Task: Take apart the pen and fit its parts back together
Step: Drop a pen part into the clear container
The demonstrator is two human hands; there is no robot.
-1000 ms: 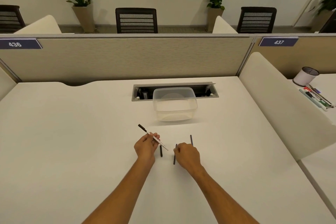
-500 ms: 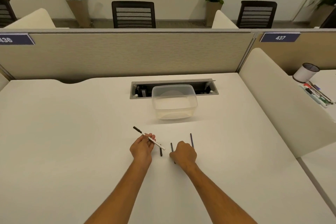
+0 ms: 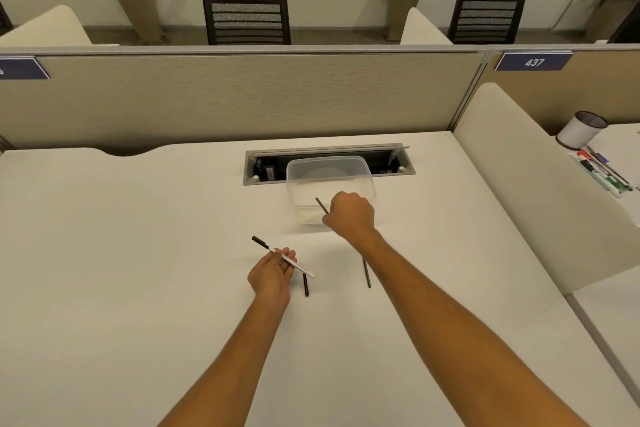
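My left hand [image 3: 272,276] holds a thin white pen tube with a black tip [image 3: 277,252], slanted from upper left to lower right just above the white desk. A short black pen part [image 3: 306,284] lies on the desk right beside that hand. My right hand [image 3: 351,217] is stretched forward to the near wall of the clear plastic box [image 3: 329,168] and is closed on a thin dark rod [image 3: 322,205] that sticks out to its upper left. Another thin dark rod [image 3: 366,274] lies on the desk, partly hidden under my right forearm.
An open cable tray [image 3: 263,168] is set into the desk behind the clear box. A beige partition runs along the desk's far edge and a cream divider [image 3: 512,191] rises on the right. Beyond it stand a white cup [image 3: 580,130] and several markers.
My right hand picked one thin dark rod up off the desk and carried it forward to the clear box. My left hand stayed in place with the white tube.
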